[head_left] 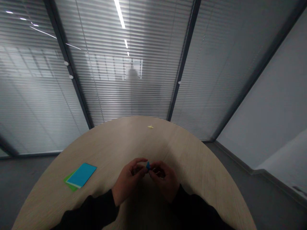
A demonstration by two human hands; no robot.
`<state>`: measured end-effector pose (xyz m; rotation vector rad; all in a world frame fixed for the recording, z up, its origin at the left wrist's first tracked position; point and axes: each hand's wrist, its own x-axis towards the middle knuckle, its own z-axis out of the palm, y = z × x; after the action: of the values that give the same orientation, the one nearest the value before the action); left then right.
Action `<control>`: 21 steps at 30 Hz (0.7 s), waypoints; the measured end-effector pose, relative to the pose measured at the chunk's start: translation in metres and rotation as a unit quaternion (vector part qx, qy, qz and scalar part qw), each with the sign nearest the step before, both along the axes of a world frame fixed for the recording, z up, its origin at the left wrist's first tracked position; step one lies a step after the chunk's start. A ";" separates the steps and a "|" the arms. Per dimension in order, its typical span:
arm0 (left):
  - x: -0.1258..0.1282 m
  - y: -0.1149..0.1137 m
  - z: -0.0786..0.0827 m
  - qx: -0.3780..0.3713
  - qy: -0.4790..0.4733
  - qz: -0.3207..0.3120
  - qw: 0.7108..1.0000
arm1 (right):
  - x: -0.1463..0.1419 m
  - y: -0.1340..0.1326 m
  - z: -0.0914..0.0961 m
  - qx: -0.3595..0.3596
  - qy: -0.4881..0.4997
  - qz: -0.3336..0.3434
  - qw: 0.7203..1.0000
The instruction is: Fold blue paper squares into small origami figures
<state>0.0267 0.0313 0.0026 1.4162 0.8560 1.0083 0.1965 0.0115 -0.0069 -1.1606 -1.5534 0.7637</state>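
My left hand (128, 182) and my right hand (164, 182) meet above the middle of a round wooden table (107, 150). Both pinch a small blue folded paper piece (148, 165) between fingertips and thumbs. The fingers of each hand are curled in around it. Most of the paper piece is hidden by my fingers. Dark sleeves cover both forearms.
A stack of blue and green paper sheets (81, 176) lies on the table to the left. A small yellow folded paper (150, 126) sits near the far edge. Glass walls with blinds (129, 64) stand behind the table, and grey floor surrounds it.
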 end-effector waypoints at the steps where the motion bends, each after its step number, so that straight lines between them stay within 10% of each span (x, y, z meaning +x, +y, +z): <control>1: 0.000 0.000 0.000 0.001 0.000 0.000 1.000 | 0.000 0.000 0.000 0.009 -0.010 0.000 1.000; 21: -0.001 -0.002 0.011 0.030 0.076 0.013 0.997 | 0.004 0.003 -0.006 -0.125 0.080 0.035 0.988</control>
<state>0.0255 0.0295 0.0135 1.5520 0.9636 0.9621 0.2008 0.0142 -0.0130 -1.1980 -1.3986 1.0957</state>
